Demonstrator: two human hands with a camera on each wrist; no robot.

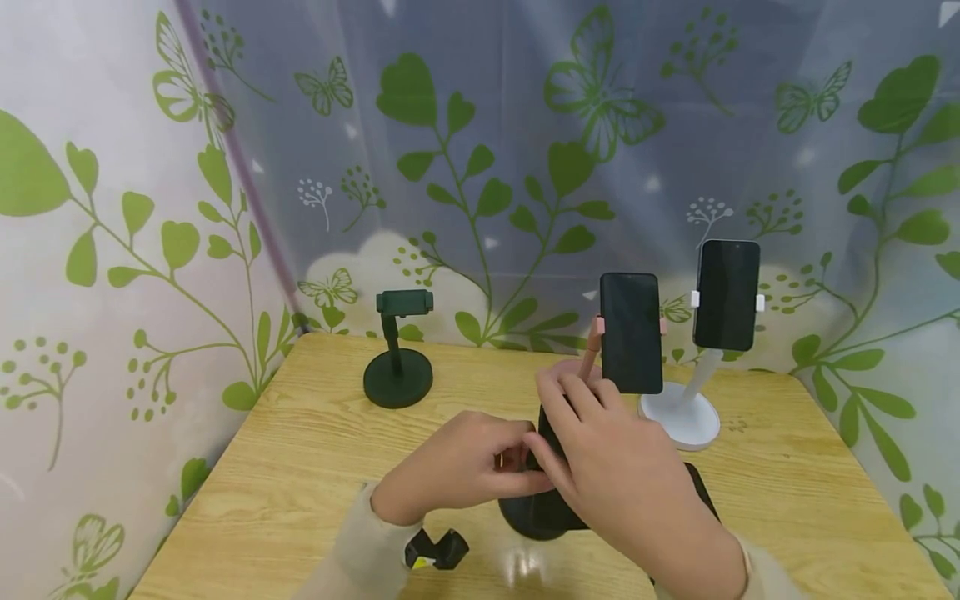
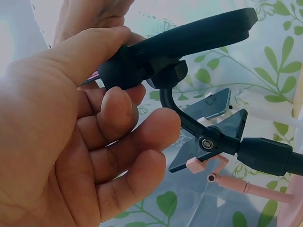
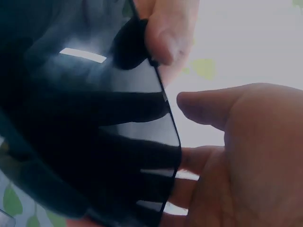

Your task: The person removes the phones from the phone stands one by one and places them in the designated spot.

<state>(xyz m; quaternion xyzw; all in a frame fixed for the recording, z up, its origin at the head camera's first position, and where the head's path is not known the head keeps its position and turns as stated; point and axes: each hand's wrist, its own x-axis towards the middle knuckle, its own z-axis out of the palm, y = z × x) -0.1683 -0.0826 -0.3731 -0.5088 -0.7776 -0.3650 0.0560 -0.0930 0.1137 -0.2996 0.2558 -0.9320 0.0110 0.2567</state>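
Observation:
A dark phone (image 3: 94, 142) sits at the head of a black phone stand (image 2: 208, 144), seen nearly edge-on in the left wrist view. My left hand (image 1: 468, 462) grips the clamp end, thumb above it and the index finger below, while its other fingers curl loosely. On the phone's other side is my right hand (image 1: 615, 467), with its fingers reaching past the edge and partly hidden behind the phone. Its thumb tip is close beside that edge in the right wrist view. The stand's round base (image 1: 525, 521) shows below the hands, partly covered by them.
A pink stand (image 1: 591, 350) holding a phone (image 1: 632, 333) and a white stand (image 1: 681, 414) holding another (image 1: 727, 294) are behind my right hand. A dark green stand (image 1: 398, 377) without a phone is at back left. A dark flat object (image 1: 701, 490) shows beside my right wrist.

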